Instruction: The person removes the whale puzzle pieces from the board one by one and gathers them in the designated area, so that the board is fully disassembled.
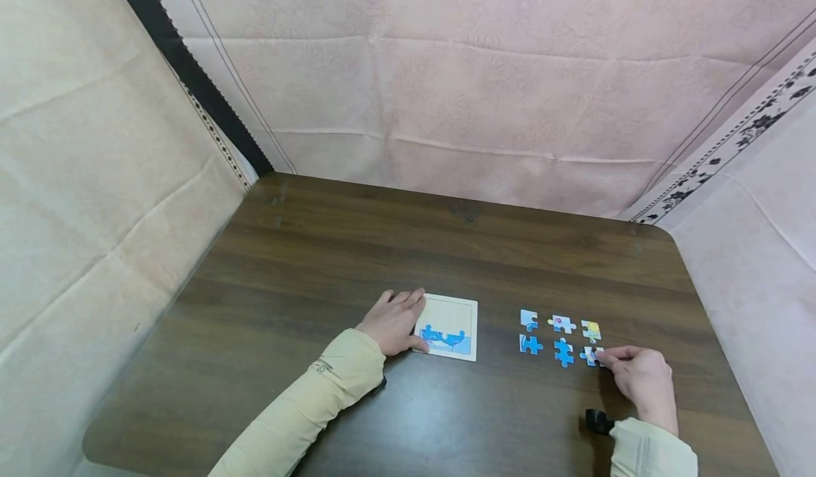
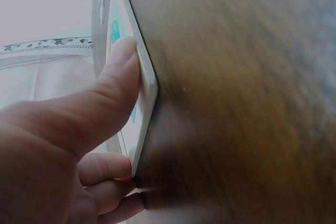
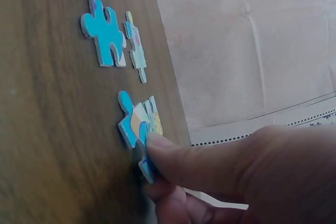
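My left hand (image 1: pixel 397 322) holds the left side of a square wooden puzzle board (image 1: pixel 452 314). In the left wrist view the thumb (image 2: pixel 125 52) lies over the board's rim, with the other fingers bent against its edge. Blue joined pieces (image 1: pixel 449 341) fill the lower part of the board. To the right, my right hand (image 1: pixel 642 379) pinches one end of a blue and white jigsaw piece (image 3: pixel 134 127) between thumb and fingers. That piece is low over the table; whether it touches the wood cannot be told.
Several loose jigsaw pieces lie in two rows right of the board, among them a blue one (image 1: pixel 564 353), a yellow-patterned one (image 1: pixel 591 331) and a corner-side one (image 1: pixel 528 319). The brown table (image 1: pixel 357 236) meets pale cloth (image 1: pixel 446 94) at the back and sides.
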Demonstrator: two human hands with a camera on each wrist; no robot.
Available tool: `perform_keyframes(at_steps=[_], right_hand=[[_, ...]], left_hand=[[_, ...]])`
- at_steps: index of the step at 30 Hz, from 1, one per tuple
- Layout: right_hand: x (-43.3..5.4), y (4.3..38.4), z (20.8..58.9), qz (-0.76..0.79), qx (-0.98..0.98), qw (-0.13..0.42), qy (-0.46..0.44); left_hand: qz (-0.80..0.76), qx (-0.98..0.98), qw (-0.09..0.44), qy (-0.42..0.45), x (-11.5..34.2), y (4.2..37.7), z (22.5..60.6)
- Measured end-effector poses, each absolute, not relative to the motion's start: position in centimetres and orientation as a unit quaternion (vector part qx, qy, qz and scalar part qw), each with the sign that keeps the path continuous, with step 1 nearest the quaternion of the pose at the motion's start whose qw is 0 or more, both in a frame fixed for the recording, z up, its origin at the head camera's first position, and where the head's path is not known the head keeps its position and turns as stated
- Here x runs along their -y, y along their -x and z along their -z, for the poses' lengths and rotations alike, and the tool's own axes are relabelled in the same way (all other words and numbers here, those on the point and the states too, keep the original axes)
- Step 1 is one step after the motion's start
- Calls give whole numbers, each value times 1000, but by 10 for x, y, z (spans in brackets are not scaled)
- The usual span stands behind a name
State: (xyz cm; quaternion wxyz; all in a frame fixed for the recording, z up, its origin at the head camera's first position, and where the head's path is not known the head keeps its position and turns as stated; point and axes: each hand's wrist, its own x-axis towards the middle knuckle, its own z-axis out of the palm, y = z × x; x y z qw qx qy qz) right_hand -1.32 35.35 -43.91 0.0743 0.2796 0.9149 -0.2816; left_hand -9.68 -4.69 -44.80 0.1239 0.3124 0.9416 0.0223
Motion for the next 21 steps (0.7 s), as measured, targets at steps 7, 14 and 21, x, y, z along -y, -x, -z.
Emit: perform_keyframes(at_steps=[7,14,21], right_hand=[[-350,15,440,284,-912,72,-289],[-349,16,440,279,-915,73,-280],[-349,17,442,278,-916,73,-281]], left_hand=[[-18,-942,126,-312,47,97,448],[-17,-942,128,-309,46,97,447],[-18,-942,130,-310,47,97,447]])
